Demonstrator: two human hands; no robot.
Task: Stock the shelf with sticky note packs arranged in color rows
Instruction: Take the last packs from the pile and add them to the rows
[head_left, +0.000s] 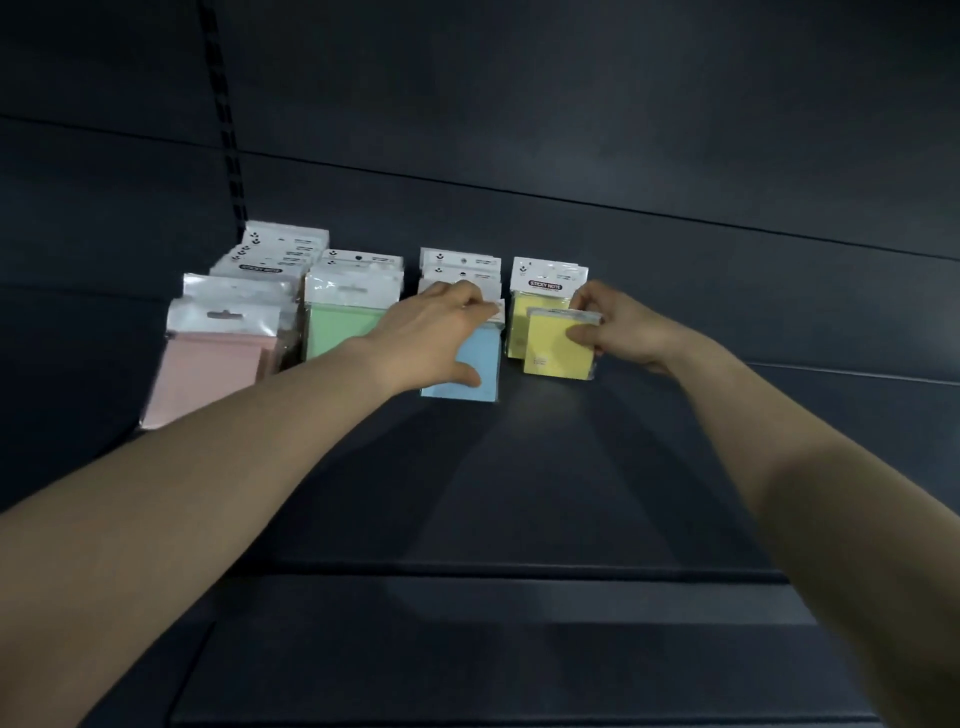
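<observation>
Through my head camera, my left hand (441, 332) reaches across to the pale blue sticky note pack in clear plastic wrap (485, 358) at the front of the blue row. My fingers curl over its white header card and my thumb lies on its lower face, so I grip it. The pack leans back on the dark matte shelf (519, 467).

My right hand (621, 330) pinches the front yellow sticky note pack (550, 353), with the thumb on its face and the fingers curled over its top right corner. This pack sits lower than, and just in front of, the rear yellow pack with a "STICKY NOTE" header (545, 285).

Left of the blue row stand the green packs (340, 325), then the pink packs (208, 364). Each row runs back toward the dark rear panel (623, 130). A slotted metal upright (224, 104) rises behind the pink row.
</observation>
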